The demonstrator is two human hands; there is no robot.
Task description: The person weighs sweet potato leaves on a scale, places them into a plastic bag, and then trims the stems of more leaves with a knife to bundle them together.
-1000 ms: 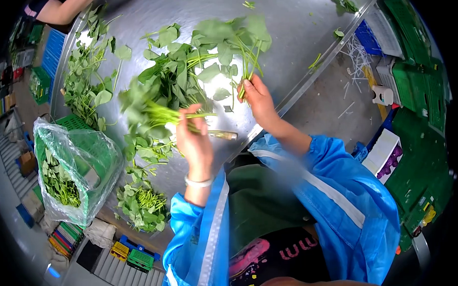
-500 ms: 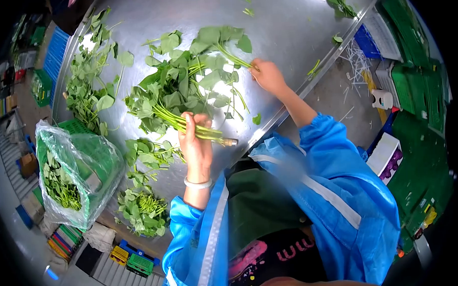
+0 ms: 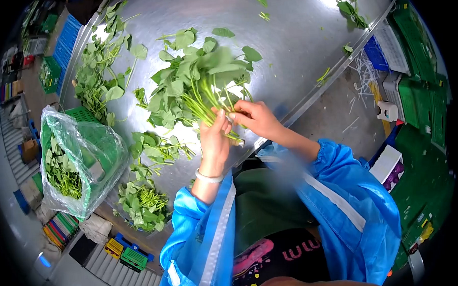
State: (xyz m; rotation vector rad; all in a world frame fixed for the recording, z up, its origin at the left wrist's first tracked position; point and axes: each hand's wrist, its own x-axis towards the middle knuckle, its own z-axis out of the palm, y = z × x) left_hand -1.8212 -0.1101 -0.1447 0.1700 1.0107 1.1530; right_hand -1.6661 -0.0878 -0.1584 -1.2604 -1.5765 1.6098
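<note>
My left hand (image 3: pixel 216 143) is closed around a bunch of leafy greens (image 3: pixel 202 86), their stems pointing down toward me and the broad leaves fanning out away from me. Against the upper side of the stems, my right hand (image 3: pixel 258 121) pinches a few more green stems, its fingertips close to the left fingers. A small brownish end shows below the bunch; I cannot make out what it is. Beside the left wrist lies a loose pile of greens (image 3: pixel 156 148) on the metal table (image 3: pixel 287 65). Another bundle of greens (image 3: pixel 143 204) sits nearer the table edge.
A green crate (image 3: pixel 105 147) lined with clear plastic holds greens at the left. More loose greens (image 3: pixel 103 72) run along the table's left side. A small bunch (image 3: pixel 353 15) lies at the far right corner. White strips (image 3: pixel 363 73) litter the floor beside green crates (image 3: pixel 414 101).
My right hand has come in from the right with its stems and now meets the bunch in my left hand. The bunch has turned more upright and shifted slightly right.
</note>
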